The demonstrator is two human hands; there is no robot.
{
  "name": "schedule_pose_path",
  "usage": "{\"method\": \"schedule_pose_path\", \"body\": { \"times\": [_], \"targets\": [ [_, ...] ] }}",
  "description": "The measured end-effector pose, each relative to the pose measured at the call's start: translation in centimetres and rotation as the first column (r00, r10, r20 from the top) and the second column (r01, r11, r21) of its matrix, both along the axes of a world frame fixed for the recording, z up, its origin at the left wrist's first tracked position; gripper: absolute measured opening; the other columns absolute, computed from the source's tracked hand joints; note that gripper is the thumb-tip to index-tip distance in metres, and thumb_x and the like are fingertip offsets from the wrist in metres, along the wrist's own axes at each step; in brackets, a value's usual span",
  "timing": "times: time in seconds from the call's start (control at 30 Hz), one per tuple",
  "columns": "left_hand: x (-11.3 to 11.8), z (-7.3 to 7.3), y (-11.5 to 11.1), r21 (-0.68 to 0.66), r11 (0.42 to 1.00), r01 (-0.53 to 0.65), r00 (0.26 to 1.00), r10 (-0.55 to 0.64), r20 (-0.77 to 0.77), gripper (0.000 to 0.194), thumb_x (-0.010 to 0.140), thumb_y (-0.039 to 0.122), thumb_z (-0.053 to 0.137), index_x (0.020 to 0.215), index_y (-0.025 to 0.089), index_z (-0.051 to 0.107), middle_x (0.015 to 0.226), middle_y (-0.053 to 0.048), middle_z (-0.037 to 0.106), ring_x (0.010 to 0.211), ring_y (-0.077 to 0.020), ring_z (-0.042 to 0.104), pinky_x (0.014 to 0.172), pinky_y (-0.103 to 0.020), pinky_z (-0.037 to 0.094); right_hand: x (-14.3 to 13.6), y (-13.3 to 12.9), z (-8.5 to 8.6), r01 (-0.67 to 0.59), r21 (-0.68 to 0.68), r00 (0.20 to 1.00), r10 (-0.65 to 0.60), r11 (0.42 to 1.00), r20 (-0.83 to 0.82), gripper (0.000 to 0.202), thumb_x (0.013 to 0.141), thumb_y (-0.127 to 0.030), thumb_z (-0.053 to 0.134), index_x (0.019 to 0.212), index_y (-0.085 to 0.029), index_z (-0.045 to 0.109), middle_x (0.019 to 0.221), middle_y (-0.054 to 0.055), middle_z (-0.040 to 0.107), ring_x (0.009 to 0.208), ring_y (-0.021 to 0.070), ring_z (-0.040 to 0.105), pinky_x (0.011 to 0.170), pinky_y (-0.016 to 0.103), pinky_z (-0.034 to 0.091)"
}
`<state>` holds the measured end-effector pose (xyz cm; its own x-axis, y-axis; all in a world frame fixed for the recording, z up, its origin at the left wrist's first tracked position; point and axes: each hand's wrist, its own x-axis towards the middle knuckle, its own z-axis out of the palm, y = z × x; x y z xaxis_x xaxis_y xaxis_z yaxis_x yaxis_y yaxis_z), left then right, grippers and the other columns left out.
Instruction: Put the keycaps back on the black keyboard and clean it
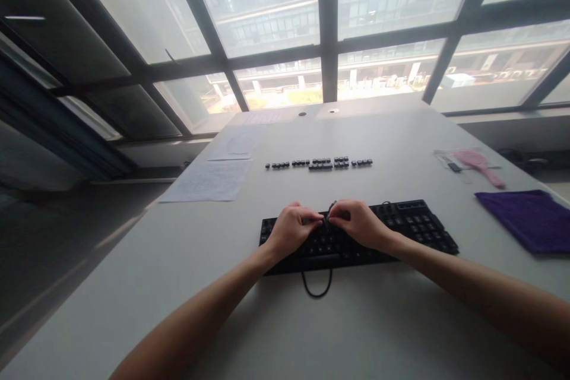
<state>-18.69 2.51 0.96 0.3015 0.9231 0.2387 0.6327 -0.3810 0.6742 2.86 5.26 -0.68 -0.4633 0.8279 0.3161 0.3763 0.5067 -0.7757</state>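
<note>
Your left hand (291, 230) and right hand (358, 224) meet over the black keyboard (414, 228) at the table's (378, 320) middle, fingers pressed together, pinching something small and dark. Loose keycaps (319, 163) lie in rows beyond it.

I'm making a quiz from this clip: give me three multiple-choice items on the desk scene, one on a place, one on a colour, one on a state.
1. Where do the loose keycaps lie?
A. beyond the keyboard
B. on the cloth
C. on the papers

2. What colour is the cloth?
A. white
B. purple
C. green

3. How are the left hand and right hand?
A. flat on the table
B. fingertips together over the keyboard
C. holding the brush

A: rows sit farther back. B: purple at right. B: fingertips meet above the keys.
</note>
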Motion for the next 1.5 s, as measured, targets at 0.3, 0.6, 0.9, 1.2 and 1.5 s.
{"method": "schedule_pose_path", "body": {
  "times": [0.3, 0.6, 0.9, 1.2, 1.5],
  "targets": [
    [0.7, -0.3, -0.8, 0.151, 0.987, 0.061, 0.993, -0.045, -0.105, 0.018, 0.093, 0.023, 0.065, 0.097, 0.027, 0.082, 0.099, -0.001, 0.08, 0.082, -0.0199, 0.064, 0.086, -0.038, 0.05, 0.1, -0.4, -0.2, -0.011, 0.088, 1.0, 0.009, 0.996, 0.027, 0.012, 0.086, -0.011, 0.068, 0.08, -0.02, 0.072, 0.08, 0.003, 0.07, 0.077, 0.0183, 0.064, 0.075, 0.031, 0.049],
    [0.9, -0.1, -1.9, 0.247, 0.958, 0.145, 0.962, -0.078, -0.263, 0.024, 0.099, 0.021, 0.056, 0.105, 0.023, 0.079, 0.103, -0.003, 0.078, 0.088, -0.0217, 0.057, 0.085, -0.036, 0.051, 0.1, -0.7, -1.1, -0.085, 0.21, 0.996, 0.078, 0.974, 0.04, 0.016, 0.086, -0.005, 0.064, 0.081, -0.019, 0.07, 0.092, 0.007, 0.07, 0.087, 0.0203, 0.064, 0.081, 0.033, 0.051],
    [0.9, -0.5, -1.4, 0.266, 0.956, 0.126, 0.98, -0.078, -0.183, 0.017, 0.094, 0.015, 0.062, 0.094, 0.02, 0.079, 0.096, -0.004, 0.077, 0.085, -0.0202, 0.057, 0.084, -0.036, 0.053, 0.0, -0.7, -1.3, -0.098, 0.217, 0.995, 0.095, 0.971, 0.024, 0.016, 0.087, -0.004, 0.063, 0.08, -0.018, 0.066, 0.092, 0.006, 0.068, 0.086, 0.0194, 0.062, 0.08, 0.032, 0.051],
    [0.8, -0.1, -1.7, 0.262, 0.927, 0.271, 0.927, -0.178, -0.329, 0.024, 0.098, 0.011, 0.051, 0.1, 0.017, 0.074, 0.1, -0.008, 0.072, 0.094, -0.0215, 0.056, 0.092, -0.036, 0.052, 0.0, -1.0, -1.1, -0.118, 0.24, 0.991, 0.097, 0.963, 0.097, 0.019, 0.09, -0.006, 0.058, 0.078, -0.019, 0.063, 0.093, 0.007, 0.065, 0.087, 0.02, 0.06, 0.079, 0.033, 0.049],
    [0.8, -1.1, -1.6, 0.265, 0.938, 0.222, 0.959, -0.161, -0.233, 0.023, 0.098, 0.013, 0.054, 0.102, 0.019, 0.076, 0.102, -0.007, 0.074, 0.095, -0.0214, 0.06, 0.094, -0.038, 0.053, 0.0, -1.0, -1.1, -0.124, 0.223, 0.988, 0.1, 0.967, 0.116, 0.019, 0.089, -0.006, 0.059, 0.075, -0.019, 0.061, 0.092, 0.007, 0.066, 0.087, 0.0198, 0.061, 0.081, 0.034, 0.05]
  ]
}}
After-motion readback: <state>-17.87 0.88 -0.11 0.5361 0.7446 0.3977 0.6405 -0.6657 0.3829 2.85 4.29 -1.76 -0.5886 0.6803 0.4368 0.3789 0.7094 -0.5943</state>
